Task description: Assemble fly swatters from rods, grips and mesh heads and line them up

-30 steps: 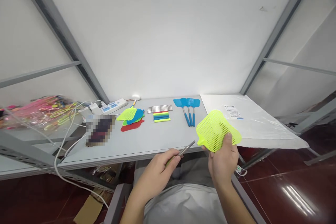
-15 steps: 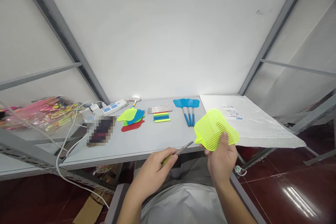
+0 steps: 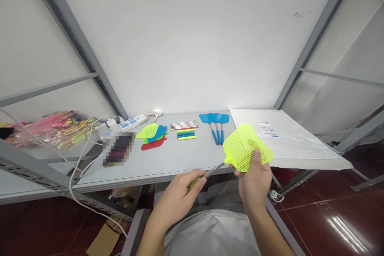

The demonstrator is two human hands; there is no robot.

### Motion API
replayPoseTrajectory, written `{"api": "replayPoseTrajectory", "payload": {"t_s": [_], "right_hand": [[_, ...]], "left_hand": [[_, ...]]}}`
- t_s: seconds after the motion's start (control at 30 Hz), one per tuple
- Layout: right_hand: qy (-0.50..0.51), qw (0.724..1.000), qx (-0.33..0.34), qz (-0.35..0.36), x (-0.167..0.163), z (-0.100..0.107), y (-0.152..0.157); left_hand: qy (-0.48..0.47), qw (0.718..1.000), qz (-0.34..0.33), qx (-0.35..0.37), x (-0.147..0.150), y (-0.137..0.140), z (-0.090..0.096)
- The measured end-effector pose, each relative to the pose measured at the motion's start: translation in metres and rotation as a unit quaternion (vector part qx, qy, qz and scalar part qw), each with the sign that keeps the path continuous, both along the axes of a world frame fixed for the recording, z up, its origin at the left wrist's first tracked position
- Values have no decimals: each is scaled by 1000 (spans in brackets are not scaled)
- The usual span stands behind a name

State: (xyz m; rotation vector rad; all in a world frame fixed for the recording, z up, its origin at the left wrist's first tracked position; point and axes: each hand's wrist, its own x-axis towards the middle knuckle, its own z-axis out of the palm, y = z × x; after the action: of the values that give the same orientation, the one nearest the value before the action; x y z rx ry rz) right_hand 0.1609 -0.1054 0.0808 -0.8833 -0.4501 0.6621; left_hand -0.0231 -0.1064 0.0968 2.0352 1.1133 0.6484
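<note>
My right hand [image 3: 256,182] is closed on a yellow-green fly swatter head [image 3: 240,148], thumb on its perforated face. In my left hand [image 3: 183,192] is a handle with a yellow-green grip [image 3: 194,183] and a metal rod [image 3: 215,169]. The rod's tip meets the narrow neck of the swatter head; how deep it sits inside I cannot tell. Farther back on the table lie several blue fly swatters [image 3: 216,124] with metal shafts and blue grips. Left of them are metal rods [image 3: 184,125], coloured grips [image 3: 186,134] and a pile of loose swatter heads [image 3: 150,133].
A white plastic-wrapped package [image 3: 294,140] covers the table's right side. At left stand a power strip [image 3: 133,122] with cables and a pixelated dark object [image 3: 119,149]. Bags of colourful goods [image 3: 57,128] lie farther left. Grey shelf posts [image 3: 318,36] frame the table [image 3: 168,156].
The handle in my left hand has moved up and right, so its rod tip now meets the swatter head's neck. My right hand has barely moved. The view has shifted slightly.
</note>
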Motion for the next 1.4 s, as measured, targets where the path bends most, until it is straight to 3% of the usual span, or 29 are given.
{"api": "replayPoseTrajectory", "payload": {"t_s": [0.4,0.67,1.0,1.27,1.4], "right_hand": [[-9,1000,-1,11,-1,0,-2],[-45,996,-24,71,4,0,-3],[-71,991,-5,113,8,-1,-1],[-76,978,-15,193,17,-6,3],[-155,937,-42,310,10,-13,0]], "left_hand": [[5,1000,14,19,1,-2,1],[-7,1000,12,20,3,-5,2],[-34,997,33,59,13,-7,-5],[15,997,38,61,11,-7,0],[43,997,34,62,7,-8,5]]}}
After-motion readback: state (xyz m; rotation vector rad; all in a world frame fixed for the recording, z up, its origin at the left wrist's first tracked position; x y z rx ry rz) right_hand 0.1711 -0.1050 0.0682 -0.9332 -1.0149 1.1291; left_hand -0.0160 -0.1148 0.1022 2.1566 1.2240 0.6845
